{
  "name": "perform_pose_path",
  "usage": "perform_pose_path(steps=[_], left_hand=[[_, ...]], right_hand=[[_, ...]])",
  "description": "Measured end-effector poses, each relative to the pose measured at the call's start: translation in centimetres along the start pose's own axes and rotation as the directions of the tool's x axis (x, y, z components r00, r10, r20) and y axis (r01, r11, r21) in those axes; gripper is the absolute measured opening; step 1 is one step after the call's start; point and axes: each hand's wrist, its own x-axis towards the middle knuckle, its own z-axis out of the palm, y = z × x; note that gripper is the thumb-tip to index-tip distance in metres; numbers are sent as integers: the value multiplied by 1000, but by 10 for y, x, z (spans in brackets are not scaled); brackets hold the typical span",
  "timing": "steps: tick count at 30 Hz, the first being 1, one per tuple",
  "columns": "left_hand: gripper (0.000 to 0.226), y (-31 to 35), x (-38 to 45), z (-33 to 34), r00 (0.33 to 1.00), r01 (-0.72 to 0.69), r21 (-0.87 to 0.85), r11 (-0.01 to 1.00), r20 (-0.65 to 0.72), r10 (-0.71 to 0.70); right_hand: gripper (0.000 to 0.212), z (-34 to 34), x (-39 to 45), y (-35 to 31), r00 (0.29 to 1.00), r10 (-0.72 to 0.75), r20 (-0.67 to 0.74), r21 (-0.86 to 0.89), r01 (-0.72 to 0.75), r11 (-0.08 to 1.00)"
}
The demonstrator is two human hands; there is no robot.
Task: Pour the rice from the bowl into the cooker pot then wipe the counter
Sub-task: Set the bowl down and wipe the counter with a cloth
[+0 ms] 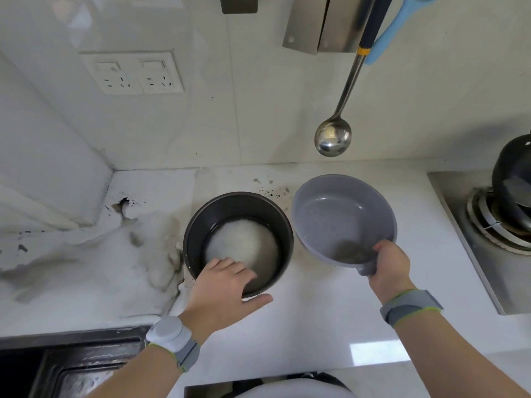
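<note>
The white counter [330,317] ran from the sink [71,366] at near left to the stove [482,225] at right. The cooker pot [238,208] held rice [241,239]; the left hand [221,291] gripped its near rim. Just right, the right hand [388,262] held the tilted grey bowl [342,216]. A ladle [333,137] hung on the far wall.

Left hand [227,285]: extended forward, palm down, fingers hooked over a rim, thumb splayed outside. Right hand [386,264]: raised, fingers curled round a short handle, thumb on top. Both forearms bare; grey band on each wrist.
</note>
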Motion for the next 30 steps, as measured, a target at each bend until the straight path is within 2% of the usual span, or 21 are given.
perform_pose_path(steps=[8, 11, 14, 20, 23, 26, 28, 30], left_hand=[[53, -14, 24, -2, 999, -19, 18, 1000, -46, 20], [50, -23, 42, -7, 999, -2, 22, 1000, -44, 3], [46, -33, 56, -9, 997, 56, 39, 998, -48, -54], [57, -41, 61, -19, 976, 215, 96, 972, -60, -210], [48, -28, 55, -24, 954, 296, 113, 949, -79, -288], [33, -12, 46, -22, 931, 364, 136, 921, -38, -363], [34, -2, 44, -19, 908, 414, 157, 897, 2, -419], [43, 6, 43, -20, 875, 468, 174, 866, 50, -482]], right_hand=[[34, 16, 19, 24, 997, 3, -74, 21, -1, 1000], [32, 25, 25, 29, 998, 5, -57, 1, -5, 1000], [28, 34, 31, 31, 1000, 8, -25, -22, -8, 1000], [22, 54, 41, 34, 998, 26, 51, -44, -24, 999], [18, 57, 46, 34, 991, 45, 129, -87, -34, 996], [13, 59, 51, 35, 979, 41, 201, -152, -11, 988], [23, 61, 51, 35, 979, 14, 201, -216, 30, 976], [45, 62, 50, 34, 983, -23, 184, -326, 83, 942]])
